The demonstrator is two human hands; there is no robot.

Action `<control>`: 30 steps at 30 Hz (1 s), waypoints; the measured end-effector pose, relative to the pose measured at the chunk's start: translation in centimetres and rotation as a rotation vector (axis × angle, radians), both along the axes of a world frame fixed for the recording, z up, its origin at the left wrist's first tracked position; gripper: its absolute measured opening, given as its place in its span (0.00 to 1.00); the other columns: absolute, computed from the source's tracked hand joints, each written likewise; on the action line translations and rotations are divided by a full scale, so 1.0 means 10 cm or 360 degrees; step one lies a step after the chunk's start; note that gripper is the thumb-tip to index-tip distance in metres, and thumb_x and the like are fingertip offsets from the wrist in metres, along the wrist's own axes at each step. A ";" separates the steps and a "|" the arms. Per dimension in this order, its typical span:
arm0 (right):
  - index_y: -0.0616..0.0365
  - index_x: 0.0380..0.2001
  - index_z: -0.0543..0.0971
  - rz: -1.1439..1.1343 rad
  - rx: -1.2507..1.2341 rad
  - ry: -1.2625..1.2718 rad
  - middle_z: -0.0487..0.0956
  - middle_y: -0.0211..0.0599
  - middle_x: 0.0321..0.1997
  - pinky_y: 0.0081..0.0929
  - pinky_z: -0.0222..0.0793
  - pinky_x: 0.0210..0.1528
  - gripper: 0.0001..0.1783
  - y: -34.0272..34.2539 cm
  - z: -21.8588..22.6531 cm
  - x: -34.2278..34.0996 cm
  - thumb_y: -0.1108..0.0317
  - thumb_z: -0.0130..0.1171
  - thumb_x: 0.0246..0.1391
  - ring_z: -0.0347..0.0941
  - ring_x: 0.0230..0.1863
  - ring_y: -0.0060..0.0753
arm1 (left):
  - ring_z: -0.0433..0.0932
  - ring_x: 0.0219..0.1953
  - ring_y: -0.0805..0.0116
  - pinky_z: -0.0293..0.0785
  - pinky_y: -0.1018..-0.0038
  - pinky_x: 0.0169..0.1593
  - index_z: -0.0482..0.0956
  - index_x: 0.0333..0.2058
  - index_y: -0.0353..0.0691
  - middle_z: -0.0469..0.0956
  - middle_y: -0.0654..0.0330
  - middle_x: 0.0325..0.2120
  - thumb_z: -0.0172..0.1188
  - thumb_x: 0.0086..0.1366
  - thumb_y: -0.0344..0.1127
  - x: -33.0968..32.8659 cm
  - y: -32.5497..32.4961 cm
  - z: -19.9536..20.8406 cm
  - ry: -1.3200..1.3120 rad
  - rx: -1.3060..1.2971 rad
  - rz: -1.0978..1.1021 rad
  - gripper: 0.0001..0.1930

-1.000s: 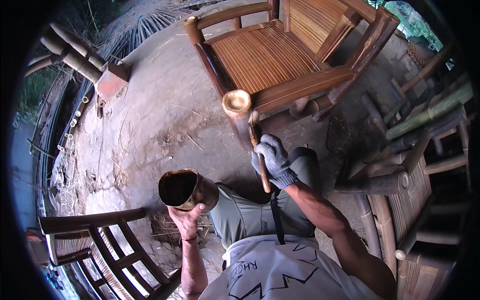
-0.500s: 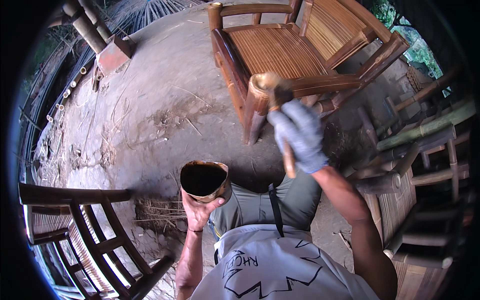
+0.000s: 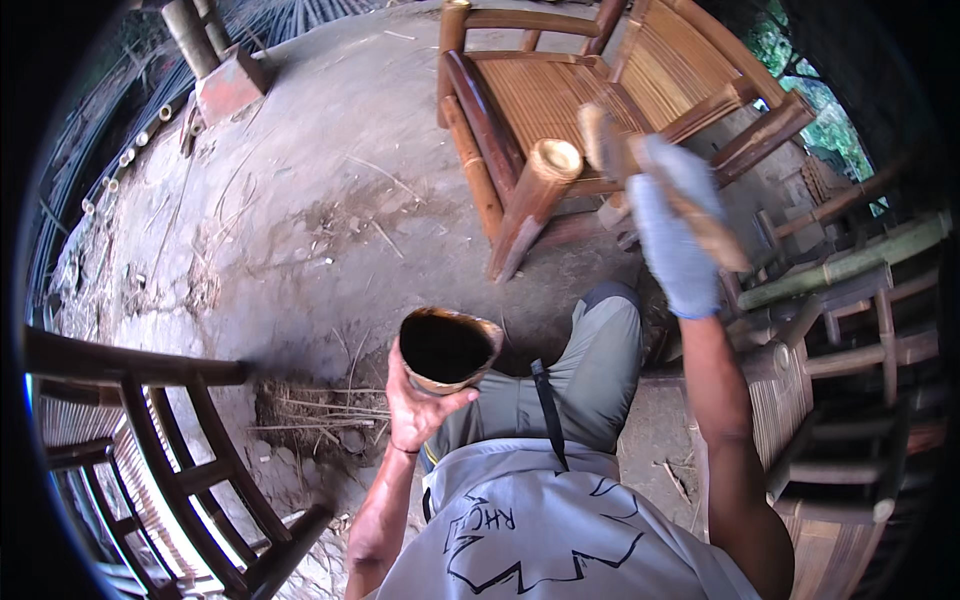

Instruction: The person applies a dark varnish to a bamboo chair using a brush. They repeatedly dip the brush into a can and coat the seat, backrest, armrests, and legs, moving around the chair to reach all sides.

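Observation:
My bare left hand (image 3: 415, 412) is wrapped round the side of a rough-rimmed bowl (image 3: 487, 368), which is dark inside and sits above my lap. In a pale knit glove, my right hand (image 3: 677, 240) grips a wooden-handled brush (image 3: 716, 238), blurred by motion. The brush's head is over the near right part of a varnished bamboo armchair (image 3: 530, 105); whether it touches the bamboo I cannot tell. Just left of the brush stands the chair's front post (image 3: 545, 185), its cut top pale and shiny.
A dark bamboo chair frame (image 3: 190, 480) stands close on my left. More bamboo furniture (image 3: 790, 400) crowds my right, with a green bamboo pole (image 3: 850, 262) across it. Scraps litter the concrete floor (image 3: 310, 170). A post on a reddish block (image 3: 230, 85) rises far left.
My right hand and brush have swung right and upward, off the chair's front post. My left hand has shifted slightly right with the bowl. The view has moved a little.

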State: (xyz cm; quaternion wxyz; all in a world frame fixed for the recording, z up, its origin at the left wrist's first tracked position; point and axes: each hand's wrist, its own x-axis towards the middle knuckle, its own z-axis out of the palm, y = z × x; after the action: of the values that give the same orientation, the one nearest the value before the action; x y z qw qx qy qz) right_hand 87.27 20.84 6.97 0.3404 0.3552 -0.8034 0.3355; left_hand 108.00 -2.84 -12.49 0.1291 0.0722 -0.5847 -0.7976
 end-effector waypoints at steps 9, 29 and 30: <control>0.61 0.42 0.82 0.0684 0.0253 -0.0840 0.83 0.37 0.39 0.31 0.74 0.46 0.20 -0.15 0.19 0.76 0.67 0.74 0.44 0.79 0.39 0.32 | 0.69 0.63 0.54 0.65 0.61 0.67 0.59 0.65 0.33 0.68 0.49 0.60 0.86 0.32 0.48 -0.12 0.21 0.15 0.0030 -0.0629 -0.0097 0.62; 0.47 0.40 0.83 0.0614 0.1099 -0.0827 0.76 0.33 0.36 0.39 0.70 0.49 0.18 -0.16 -0.30 0.67 0.56 0.72 0.44 0.73 0.44 0.42 | 0.66 0.64 0.52 0.63 0.59 0.68 0.58 0.66 0.36 0.67 0.50 0.61 0.85 0.33 0.47 -0.14 0.56 0.22 -0.0093 -0.0446 -0.0312 0.61; 0.47 0.40 0.83 0.0597 0.1102 -0.0826 0.76 0.33 0.36 0.39 0.70 0.49 0.18 -0.16 -0.29 0.68 0.56 0.72 0.44 0.73 0.45 0.41 | 0.66 0.64 0.52 0.63 0.59 0.68 0.58 0.66 0.36 0.67 0.50 0.61 0.85 0.34 0.47 -0.15 0.57 0.22 -0.0086 -0.0437 -0.0312 0.61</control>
State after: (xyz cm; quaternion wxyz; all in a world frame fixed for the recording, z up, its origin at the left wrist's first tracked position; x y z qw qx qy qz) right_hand 94.03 19.26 4.06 -0.0765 0.4914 -0.8484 0.1813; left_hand 106.55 2.84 -10.26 0.0435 0.0180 -0.6957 -0.7168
